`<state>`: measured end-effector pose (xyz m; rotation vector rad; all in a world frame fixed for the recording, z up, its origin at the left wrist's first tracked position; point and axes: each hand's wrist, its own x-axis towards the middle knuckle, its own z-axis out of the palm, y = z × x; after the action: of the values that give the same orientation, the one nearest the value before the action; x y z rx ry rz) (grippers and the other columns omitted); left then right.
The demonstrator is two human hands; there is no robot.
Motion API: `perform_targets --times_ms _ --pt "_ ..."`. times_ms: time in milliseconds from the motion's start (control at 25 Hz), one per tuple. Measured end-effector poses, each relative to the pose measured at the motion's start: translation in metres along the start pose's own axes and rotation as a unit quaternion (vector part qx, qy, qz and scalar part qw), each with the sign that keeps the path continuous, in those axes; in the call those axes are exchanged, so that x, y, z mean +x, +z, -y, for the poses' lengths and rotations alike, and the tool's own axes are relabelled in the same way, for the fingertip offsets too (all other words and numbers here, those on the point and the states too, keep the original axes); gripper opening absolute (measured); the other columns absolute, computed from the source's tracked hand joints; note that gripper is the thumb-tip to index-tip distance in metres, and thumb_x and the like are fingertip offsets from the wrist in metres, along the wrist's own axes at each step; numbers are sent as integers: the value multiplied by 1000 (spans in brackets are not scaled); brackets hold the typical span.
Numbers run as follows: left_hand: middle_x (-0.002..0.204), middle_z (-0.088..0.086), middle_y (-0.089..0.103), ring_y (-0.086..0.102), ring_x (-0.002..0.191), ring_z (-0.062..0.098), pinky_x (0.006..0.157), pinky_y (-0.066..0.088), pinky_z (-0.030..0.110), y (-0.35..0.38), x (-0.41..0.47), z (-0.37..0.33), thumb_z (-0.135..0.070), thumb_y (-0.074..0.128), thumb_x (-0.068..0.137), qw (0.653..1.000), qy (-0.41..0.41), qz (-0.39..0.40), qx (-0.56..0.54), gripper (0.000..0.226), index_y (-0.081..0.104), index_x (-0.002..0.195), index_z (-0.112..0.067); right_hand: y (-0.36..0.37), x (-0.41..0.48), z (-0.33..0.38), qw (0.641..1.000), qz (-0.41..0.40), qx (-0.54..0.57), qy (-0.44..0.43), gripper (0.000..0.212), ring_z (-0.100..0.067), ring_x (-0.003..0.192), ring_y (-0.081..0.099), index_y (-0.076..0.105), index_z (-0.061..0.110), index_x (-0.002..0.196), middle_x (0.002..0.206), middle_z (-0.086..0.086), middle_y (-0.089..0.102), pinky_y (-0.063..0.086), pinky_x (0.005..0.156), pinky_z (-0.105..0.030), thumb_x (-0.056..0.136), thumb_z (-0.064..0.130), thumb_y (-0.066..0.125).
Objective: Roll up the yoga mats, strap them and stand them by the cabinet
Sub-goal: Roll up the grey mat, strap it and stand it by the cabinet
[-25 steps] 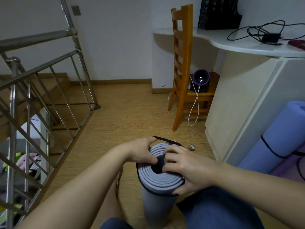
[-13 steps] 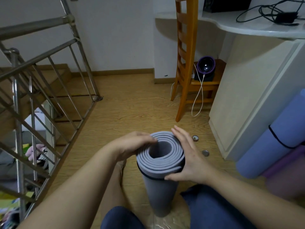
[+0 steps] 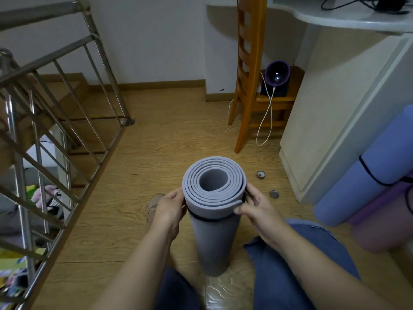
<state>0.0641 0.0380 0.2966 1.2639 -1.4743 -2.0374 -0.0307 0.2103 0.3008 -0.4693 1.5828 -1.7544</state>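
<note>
Wood-grain floor (image 3: 156, 148), with a steel stair railing (image 3: 67, 121) at left and a white cabinet (image 3: 335, 121) at right. A blue rolled mat (image 3: 357, 189) leaning there is cut off by the right edge. At centre the grey yoga mat (image 3: 212, 240) stands upright. The left hand (image 3: 171, 205) curls around its side, fingertips hidden, and the right hand (image 3: 257, 208) pinches the black strap (image 3: 210, 219).
</note>
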Motion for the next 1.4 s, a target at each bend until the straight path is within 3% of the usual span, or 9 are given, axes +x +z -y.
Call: perform_targets --times_ms 120,240,320,520,720,920,1080,1200,1400 --pt "94 5 74 67 89 14 70 54 18 -7 -7 3 -14 54 96 997 12 42 57 21 71 102 -3 -1 6 -1 989 -92 116 22 58 -13 115 56 53 10 133 120 -2 65 43 93 -23 83 -16 38" --pt "86 4 69 64 80 11 57 53 15 -12 -14 -5 -12 55 95 992 10 44 120 15 68 92 -4 7 11 -7 976 -213 29 22 39 -14 115 58 63 12 123 117 1 67 45 102 -34 91 -2 45" --pt "76 4 63 60 69 10 51 52 16 -12 -17 -12 -10 56 94 987 -5 41 156 13 60 83 -6 9 11 -6 966 -254 -12 42 25 -13 106 61 68 13 113 108 3 69 48 99 -37 91 10 56" --pt "63 2 58 56 63 10 61 57 24 -14 -16 -19 -9 59 92 982 -80 86 150 18 55 74 -11 -8 17 32 971 -166 -52 164 9 -13 71 62 64 4 82 81 -7 65 59 57 -24 90 8 62" --pt "47 -3 48 49 53 8 65 59 27 -8 -4 1 -4 55 92 989 -109 72 73 25 50 69 -11 -17 30 15 964 -182 -89 170 27 -12 61 60 52 10 63 67 -8 58 57 51 -22 87 3 63" --pt "65 6 51 51 59 12 57 56 22 -9 11 32 -3 54 92 990 -104 -9 90 23 47 72 -11 -15 36 -45 950 -210 -138 186 21 -13 61 59 59 4 69 66 -8 58 56 57 -23 89 3 52" --pt "69 8 54 56 67 17 65 54 28 -8 33 62 -3 53 91 984 -113 -45 129 24 49 67 -9 -18 46 -64 943 -216 -169 191 26 -16 59 57 55 4 63 63 -10 56 47 44 -14 88 0 50" --pt "78 12 62 63 82 24 71 57 32 -7 52 81 -5 57 88 976 -121 -69 166 12 55 76 -6 -22 56 -76 932 -221 -200 208 28 -15 55 57 53 4 61 63 -11 56 45 40 -14 89 0 51" --pt "81 11 62 59 72 19 71 57 33 -6 88 82 -5 59 87 974 -138 -76 162 3 57 85 -5 -17 96 -85 935 -229 -181 203 31 -17 54 54 49 5 58 62 -12 53 51 44 -18 89 -1 53"
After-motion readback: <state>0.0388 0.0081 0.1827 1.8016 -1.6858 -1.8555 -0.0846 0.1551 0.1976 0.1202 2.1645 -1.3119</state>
